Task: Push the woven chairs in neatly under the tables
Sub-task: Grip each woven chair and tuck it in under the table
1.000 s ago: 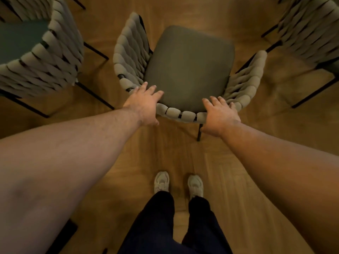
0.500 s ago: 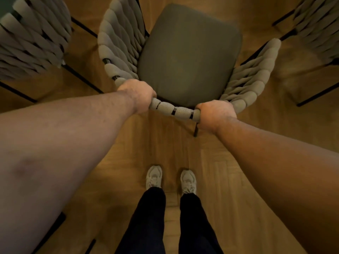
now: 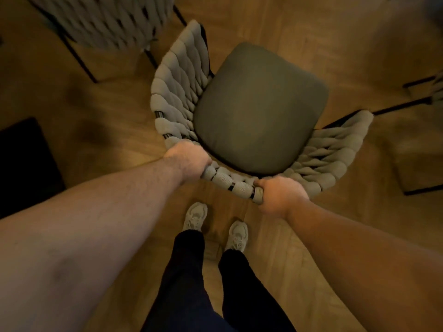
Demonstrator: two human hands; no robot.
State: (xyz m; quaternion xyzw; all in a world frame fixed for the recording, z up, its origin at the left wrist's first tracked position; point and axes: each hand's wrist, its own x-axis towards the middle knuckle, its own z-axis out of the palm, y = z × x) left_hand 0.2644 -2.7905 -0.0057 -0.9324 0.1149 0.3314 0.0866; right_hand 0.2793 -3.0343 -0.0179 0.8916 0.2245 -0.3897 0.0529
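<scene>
Looking straight down, left to right: dark block [image 3: 24,164] at the left edge on the wood floor [image 3: 107,111], can't tell what it is. Up top-left, a second woven chair [image 3: 107,17], blurred, black legs on the floor, near the main chair but not touching as far as visible.

Left hand [image 3: 189,159] is closed around the top rail of the woven chair [image 3: 177,92] at the left end of its back, fingers wrapped over and hidden underneath. Bare forearm runs in from lower left.

Chair sits centre frame on open floor, rotated so the seat points up and right. Olive seat cushion [image 3: 261,109] sits inside the curved woven back and sides. A short run of wrapped rail with black frame gaps shows between the two hands.

Below the rail: two pale sneakers [image 3: 195,216], dark trousers [image 3: 191,283], left foot slightly ahead, just behind the chair back.

Right hand [image 3: 280,195] is clenched on the same rail right of centre, thumb [image 3: 260,182] lying along the top toward the left hand. Both fists tight on the rail.

Far right edge: part of a third woven chair [image 3: 437,92], heavily blurred, with black legs reaching toward the main chair's right arm. No table identifiable in view.
</scene>
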